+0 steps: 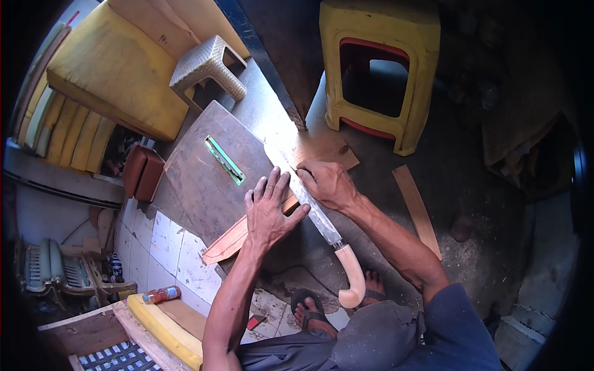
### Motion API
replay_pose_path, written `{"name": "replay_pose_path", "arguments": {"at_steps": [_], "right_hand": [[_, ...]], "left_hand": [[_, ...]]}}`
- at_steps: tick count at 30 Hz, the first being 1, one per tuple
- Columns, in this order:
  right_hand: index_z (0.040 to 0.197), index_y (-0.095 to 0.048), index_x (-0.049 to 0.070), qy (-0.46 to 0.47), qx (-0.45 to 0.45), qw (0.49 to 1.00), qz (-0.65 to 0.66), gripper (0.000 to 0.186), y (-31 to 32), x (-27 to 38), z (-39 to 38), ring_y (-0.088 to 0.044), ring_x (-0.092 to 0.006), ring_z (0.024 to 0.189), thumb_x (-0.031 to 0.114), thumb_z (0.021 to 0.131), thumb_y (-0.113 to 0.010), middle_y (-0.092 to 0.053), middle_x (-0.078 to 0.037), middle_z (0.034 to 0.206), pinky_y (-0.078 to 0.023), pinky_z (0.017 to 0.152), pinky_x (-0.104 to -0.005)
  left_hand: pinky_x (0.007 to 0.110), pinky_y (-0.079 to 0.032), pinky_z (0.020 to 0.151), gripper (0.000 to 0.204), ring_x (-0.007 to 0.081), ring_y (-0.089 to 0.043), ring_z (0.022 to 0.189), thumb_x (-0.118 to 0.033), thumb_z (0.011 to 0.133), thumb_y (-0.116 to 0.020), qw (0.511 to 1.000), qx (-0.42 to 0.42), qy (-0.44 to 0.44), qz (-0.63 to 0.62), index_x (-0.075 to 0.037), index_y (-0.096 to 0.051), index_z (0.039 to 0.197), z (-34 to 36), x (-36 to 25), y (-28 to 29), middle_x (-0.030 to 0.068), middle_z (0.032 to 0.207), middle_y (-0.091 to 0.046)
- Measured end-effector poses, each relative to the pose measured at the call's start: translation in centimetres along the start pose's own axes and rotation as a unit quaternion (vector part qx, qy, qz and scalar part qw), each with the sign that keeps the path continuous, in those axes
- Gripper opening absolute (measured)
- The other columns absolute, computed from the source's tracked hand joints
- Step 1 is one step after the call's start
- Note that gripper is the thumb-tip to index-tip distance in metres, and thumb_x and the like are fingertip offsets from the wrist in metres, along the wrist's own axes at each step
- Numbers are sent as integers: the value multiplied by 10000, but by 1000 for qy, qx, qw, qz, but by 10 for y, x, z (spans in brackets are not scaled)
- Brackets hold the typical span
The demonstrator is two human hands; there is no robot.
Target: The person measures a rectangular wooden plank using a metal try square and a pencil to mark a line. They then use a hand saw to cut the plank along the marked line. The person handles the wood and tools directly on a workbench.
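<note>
A long machete (319,217) with a dull metal blade and a pale, curved wooden handle (351,276) lies slantwise across a wooden board (232,240). My left hand (270,210) rests with spread fingers on the board, its fingertips against the blade's left edge. On the blade's other side is my right hand (329,185), its fingers curled into a pinch beside the edge. Whatever these fingers hold, if anything, is hidden. Beneath is a brown work table (192,167) with a green-rimmed slot (224,159) in its top.
A yellow plastic stool (416,80) stands beyond my right hand. A small woven-pattern stool (201,65) and yellow foam cushions (117,74) are at the far left. A wooden strip (417,211) lies on the floor at right. A bottle (162,294) lies near a wooden frame (93,331).
</note>
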State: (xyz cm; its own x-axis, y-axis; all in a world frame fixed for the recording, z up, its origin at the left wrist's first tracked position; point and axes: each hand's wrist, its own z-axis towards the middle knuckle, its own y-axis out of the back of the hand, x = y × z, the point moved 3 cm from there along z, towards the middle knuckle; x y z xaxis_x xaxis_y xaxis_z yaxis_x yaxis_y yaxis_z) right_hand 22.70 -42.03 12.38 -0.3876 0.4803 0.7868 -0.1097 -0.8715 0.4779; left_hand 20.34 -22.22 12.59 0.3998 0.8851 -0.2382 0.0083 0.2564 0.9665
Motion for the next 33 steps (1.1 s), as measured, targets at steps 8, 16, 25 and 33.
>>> {"name": "replay_pose_path", "arguments": {"at_steps": [8, 16, 25, 33], "right_hand": [[1050, -725, -9, 3, 92, 995, -33, 170, 8, 19, -6, -726, -427, 836, 135, 990, -657, -719, -242, 906, -577, 752, -489], [1061, -725, -14, 21, 61, 998, -25, 176, 9, 8, 7, -728, -424, 850, 134, 989, -660, -728, -234, 916, -570, 761, -484], [1060, -724, -7, 16, 96, 995, -28, 170, 17, 16, -3, -715, -424, 832, 133, 984, -665, -712, -229, 888, -565, 759, -487], [1026, -722, -6, 20, 153, 986, -69, 143, 36, 33, -6, -729, -417, 851, 114, 973, -665, -721, -232, 889, -581, 767, -486]], "left_hand": [[659, -297, 1177, 946, 433, -426, 1489, -695, 836, -732, 1000, -7, 5, -7, -177, -492, 1590, -1, 1, 2, 129, 1687, -418], [665, -292, 1178, 941, 438, -415, 1488, -693, 833, -731, 1000, -7, 2, -15, -176, -497, 1584, 2, -2, -1, 133, 1687, -415], [666, -283, 1186, 961, 443, -399, 1495, -683, 833, -733, 1000, 4, 18, -12, -164, -471, 1598, -2, -2, 1, 137, 1684, -417], [704, -281, 1184, 965, 453, -390, 1503, -675, 838, -731, 1000, 11, 28, 1, -158, -453, 1604, 0, -1, 3, 135, 1704, -378]]}}
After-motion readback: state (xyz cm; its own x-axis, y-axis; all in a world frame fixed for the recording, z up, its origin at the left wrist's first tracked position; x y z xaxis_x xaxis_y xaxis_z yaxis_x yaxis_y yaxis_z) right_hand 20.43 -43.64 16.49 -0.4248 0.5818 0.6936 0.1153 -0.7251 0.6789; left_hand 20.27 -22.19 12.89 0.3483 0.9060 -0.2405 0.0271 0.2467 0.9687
